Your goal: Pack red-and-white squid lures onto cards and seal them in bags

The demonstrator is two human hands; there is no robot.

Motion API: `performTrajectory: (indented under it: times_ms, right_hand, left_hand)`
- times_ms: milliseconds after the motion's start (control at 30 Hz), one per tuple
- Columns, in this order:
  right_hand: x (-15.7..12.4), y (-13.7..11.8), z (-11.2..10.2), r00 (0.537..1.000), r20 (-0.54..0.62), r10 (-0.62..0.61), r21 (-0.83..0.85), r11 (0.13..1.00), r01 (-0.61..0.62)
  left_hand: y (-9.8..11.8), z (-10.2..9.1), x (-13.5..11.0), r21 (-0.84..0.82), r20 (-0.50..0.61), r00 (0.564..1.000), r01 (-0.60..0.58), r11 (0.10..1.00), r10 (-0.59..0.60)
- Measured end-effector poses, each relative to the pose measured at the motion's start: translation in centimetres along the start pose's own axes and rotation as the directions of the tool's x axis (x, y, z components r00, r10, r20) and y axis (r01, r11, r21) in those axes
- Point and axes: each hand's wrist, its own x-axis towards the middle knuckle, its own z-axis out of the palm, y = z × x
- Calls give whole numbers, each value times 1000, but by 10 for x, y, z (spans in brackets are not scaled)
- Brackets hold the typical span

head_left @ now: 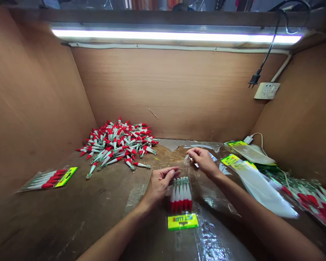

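Observation:
A clear bag [182, 203] with a yellow-green label lies on the bench in front of me, and several red-and-white fishing lures sit side by side inside it. My left hand [160, 184] rests at the bag's left side, fingers curled against the lures' green tips. My right hand [202, 158] is just beyond the bag, pinching its clear open end. A big heap of loose red-and-white lures [116, 143] lies farther back to the left.
A filled, labelled bag [49, 178] lies at the far left. A stack of empty labelled bags [254, 174] and more packed lures [309, 197] lie on the right. Brown board walls enclose the bench; a wall socket [266, 90] and a dangling plug are at the back right.

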Motion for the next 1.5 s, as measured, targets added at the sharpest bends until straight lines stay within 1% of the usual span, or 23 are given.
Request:
performTrajectory:
  times_ms: [67, 133, 200, 267, 333, 367, 400, 467, 533, 600, 633, 700, 800, 833, 867, 967, 1033, 1100, 1200, 1267, 1333, 1400, 1500]
  right_hand:
    - [13, 0, -33, 997, 8, 80, 163, 983, -81]
    - [24, 0, -71, 991, 101, 86, 199, 974, -105]
    - [32, 1, -102, 986, 113, 126, 139, 980, -142]
    - [36, 4, -119, 983, 40, 181, 55, 982, -183]
    - [33, 5, -118, 978, -15, 208, 20, 978, -208]
    - [28, 3, -112, 979, 2, 204, 22, 979, -204]
    - [22, 1, -103, 980, 55, 193, 20, 981, -194]
    - [6, -7, -79, 957, 246, 156, -8, 987, -158]
    - [-11, -15, -53, 881, 458, 121, -94, 992, -88]
    - [-22, -21, -34, 825, 552, 122, -233, 972, 12]
    - [-24, -23, -30, 825, 550, 126, -300, 952, 55]
    - [-23, -28, -33, 842, 522, 136, -377, 922, 85]
    - [-13, -30, -69, 822, 545, 168, -305, 952, 7]
    - [-9, -29, -86, 824, 538, 176, -272, 962, -28]
    - [-6, -26, -103, 857, 483, 178, -269, 962, -48]
    - [-1, -8, -144, 979, 128, 159, -474, 877, -81]
    - [-4, 5, -153, 995, -83, 61, -634, 767, -100]
    - [-14, 13, -145, 992, -114, -60, -697, 716, -37]
    - [-38, 13, -104, 992, 108, -62, -560, 821, 112]
    - [-54, 9, -69, 958, 282, 54, -346, 937, 49]
    - [-66, 8, -37, 916, 376, 141, -158, 984, -87]
    - [-72, 10, -16, 911, 372, 180, -25, 983, -184]
    - [-74, 19, -3, 924, 333, 190, 51, 975, -218]
  left_hand:
    - [1, -2, 1, -174, -21, 999, 31, 984, -35]
    - [3, -4, 2, -272, -29, 998, 50, 961, -60]
    - [4, -6, 2, -311, -37, 996, 68, 948, -84]
    - [4, -7, 2, -311, -47, 994, 84, 947, -103]
    - [4, -7, 2, -292, -57, 991, 96, 952, -117]
    - [4, -6, 2, -279, -58, 991, 99, 955, -120]
    - [4, -5, 2, -265, -58, 991, 99, 959, -119]
    - [5, -3, 1, -239, -56, 994, 81, 968, -97]
    - [5, -1, 1, -215, -59, 996, 51, 975, -65]
    - [4, -1, 2, -191, -67, 997, 30, 981, -43]
    - [3, -2, 2, -181, -70, 997, 24, 983, -38]
    - [2, -3, 2, -183, -75, 996, 30, 983, -45]
    - [3, -5, 2, -220, -68, 994, 74, 973, -91]
    - [3, -5, 2, -232, -64, 992, 94, 968, -111]
    - [4, -5, 2, -242, -59, 990, 113, 964, -131]
    - [5, -5, 1, -273, -42, 984, 156, 949, -174]
    - [5, -4, 0, -282, -28, 982, 170, 944, -185]
    - [4, -3, 0, -266, -18, 982, 176, 948, -187]
    - [2, 1, -2, -226, 6, 982, 185, 957, -188]
    - [1, 5, -4, -210, 21, 982, 190, 959, -190]
    - [1, 7, -6, -191, 28, 981, 196, 962, -194]
    - [2, 8, -6, -184, 42, 979, 203, 962, -199]
    - [0, 4, -3, -183, 99, 972, 228, 956, -213]
